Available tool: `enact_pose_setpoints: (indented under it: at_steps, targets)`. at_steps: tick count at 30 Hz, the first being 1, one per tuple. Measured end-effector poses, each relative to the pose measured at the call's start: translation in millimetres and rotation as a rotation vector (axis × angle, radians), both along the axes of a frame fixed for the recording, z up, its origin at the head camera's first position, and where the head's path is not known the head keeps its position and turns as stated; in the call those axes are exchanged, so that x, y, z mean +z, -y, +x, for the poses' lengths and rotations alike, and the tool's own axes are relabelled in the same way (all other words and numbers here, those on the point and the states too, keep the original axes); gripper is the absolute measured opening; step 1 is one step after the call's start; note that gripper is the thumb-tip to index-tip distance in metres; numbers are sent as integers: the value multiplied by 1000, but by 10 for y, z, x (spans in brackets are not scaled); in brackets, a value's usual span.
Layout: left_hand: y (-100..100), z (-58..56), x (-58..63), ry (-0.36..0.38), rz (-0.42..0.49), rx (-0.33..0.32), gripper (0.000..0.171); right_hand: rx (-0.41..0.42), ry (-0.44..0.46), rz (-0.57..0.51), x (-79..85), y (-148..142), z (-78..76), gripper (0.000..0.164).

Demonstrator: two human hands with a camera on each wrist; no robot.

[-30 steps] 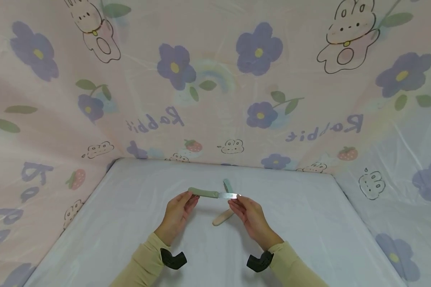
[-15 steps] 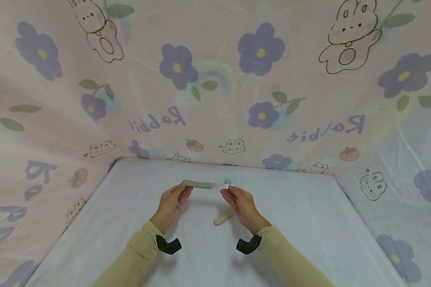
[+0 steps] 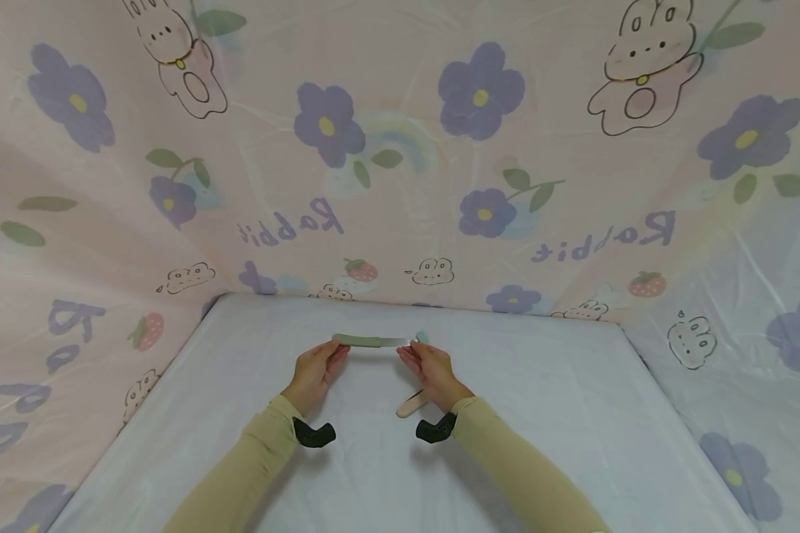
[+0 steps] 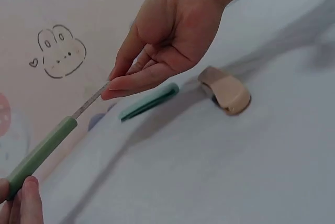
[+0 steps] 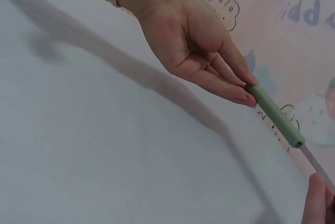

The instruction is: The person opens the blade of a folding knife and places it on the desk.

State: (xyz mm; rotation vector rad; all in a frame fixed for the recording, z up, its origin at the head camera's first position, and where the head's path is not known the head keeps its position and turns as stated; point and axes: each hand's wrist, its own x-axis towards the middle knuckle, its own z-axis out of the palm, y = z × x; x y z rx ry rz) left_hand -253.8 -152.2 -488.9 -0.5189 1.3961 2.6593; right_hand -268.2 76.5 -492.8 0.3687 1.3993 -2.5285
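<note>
A folding knife [image 3: 360, 341] with a green handle and its blade out is held level between both hands, raised over the white table. My left hand [image 3: 313, 376] pinches the end of the handle between thumb and fingers. At the other end, my right hand [image 3: 435, 376] pinches the blade near its tip, and its fingers cover that tip. In the left wrist view the green handle [image 4: 42, 156] slants up from the left fingertips toward the right hand [image 4: 172, 35]. The right wrist view shows the left hand [image 5: 183, 41] at the handle's end.
On the white table [image 3: 540, 414] lie a teal folded knife [image 4: 151, 101], behind the right hand in the head view, and a beige folded piece [image 4: 230, 92], partly hidden by that hand. A curtain [image 3: 400, 185] printed with flowers and rabbits encloses the back and sides.
Both hands have carried the green knife to the left and farther from me, higher in the head view. Their grips look the same. The teal and beige pieces stay on the table.
</note>
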Motion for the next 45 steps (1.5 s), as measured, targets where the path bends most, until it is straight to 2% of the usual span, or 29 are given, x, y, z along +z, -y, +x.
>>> enact_pose_setpoints:
  at_steps: [4,12,19,26,30,37,45]
  targets:
    - [45,-74,-60,37,4,-9,39,-8,8,13,-85,56,-67,37]
    - [149,-228,-175,109,-20,18,39,-11,-12,125,-156,189,-122,34]
    - [139,-299,-200,102,-64,-10,40,-56,35,151,-221,222,-193,29]
    - [115,-367,-269,111,-129,-9,40,-89,105,186,-289,242,-246,28]
    - [99,-404,-308,107,-174,-9,38,-95,106,209,-273,248,-237,27]
    - [91,-432,-291,108,-220,1,37,-94,91,213,-229,266,-222,28]
    - [121,-457,-251,132,-230,-8,39,-98,103,204,-204,288,-248,28]
